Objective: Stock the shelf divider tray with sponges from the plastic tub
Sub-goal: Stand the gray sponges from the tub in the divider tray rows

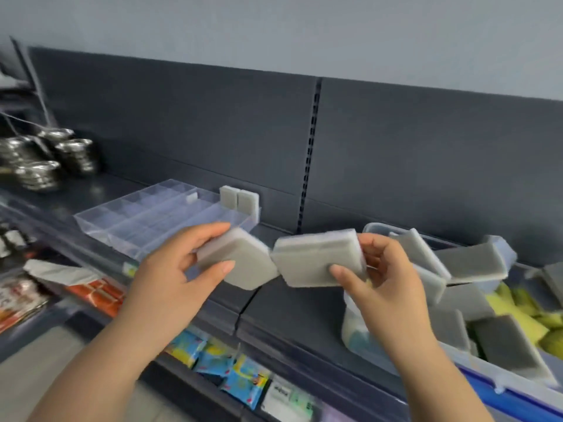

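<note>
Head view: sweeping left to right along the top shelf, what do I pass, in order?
Stacked steel pots → clear divider tray → first sponge, pinched by the left hand → second sponge, gripped by the right hand → plastic tub holding loose sponges.

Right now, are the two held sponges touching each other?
Cannot tell. In the head view the left-hand sponge and right-hand sponge meet at corners, but blur hides any gap.
</note>
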### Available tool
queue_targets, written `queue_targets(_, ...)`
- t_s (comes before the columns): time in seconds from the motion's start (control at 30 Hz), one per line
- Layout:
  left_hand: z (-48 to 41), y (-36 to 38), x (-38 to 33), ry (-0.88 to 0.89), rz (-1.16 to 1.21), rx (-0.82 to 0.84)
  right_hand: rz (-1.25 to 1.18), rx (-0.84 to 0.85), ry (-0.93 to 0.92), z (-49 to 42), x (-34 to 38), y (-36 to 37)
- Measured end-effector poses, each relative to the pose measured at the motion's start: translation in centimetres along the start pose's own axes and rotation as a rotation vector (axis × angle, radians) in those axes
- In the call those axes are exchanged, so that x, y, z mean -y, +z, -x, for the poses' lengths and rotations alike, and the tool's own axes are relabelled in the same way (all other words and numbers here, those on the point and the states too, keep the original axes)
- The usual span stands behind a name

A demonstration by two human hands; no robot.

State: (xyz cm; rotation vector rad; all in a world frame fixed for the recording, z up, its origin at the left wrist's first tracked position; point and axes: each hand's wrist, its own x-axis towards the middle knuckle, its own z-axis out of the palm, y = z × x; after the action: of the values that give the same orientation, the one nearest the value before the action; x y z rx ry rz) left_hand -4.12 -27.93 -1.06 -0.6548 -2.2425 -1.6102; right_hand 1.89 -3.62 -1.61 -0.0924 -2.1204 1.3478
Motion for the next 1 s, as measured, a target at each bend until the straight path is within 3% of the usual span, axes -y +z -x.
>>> queue_targets(0.1, 0.7, -5.4, 3.5, -0.021, -0.097, -0.020, 0.080, 0.030, -0.089, 0.7, 1.1, 6.0)
queue_targets(0.23, 1.0, -10.0, 6.7, 0.013, -0.228, -0.031, 0.110, 0.089, -0.060, 1.7, 1.7, 12.2)
queue_targets(0.53, -1.4, -13.4, 10.2, 0.116, -0.398, -0.010, 0.168, 0.115, 0.004, 0.3, 1.5, 18.6)
queue_targets(0.77, -7.4, -14.5, 14.5, 0.121, -0.421, 0.005, 0.157, -0.016, 0.074, -5.8, -1.1, 21.8)
queue_targets(1.0, -16.2, -13.5, 20.3, 0.070, -0.434, 0.155, 0.191, -0.143, 0.170, -14.1, -5.7, 26.8)
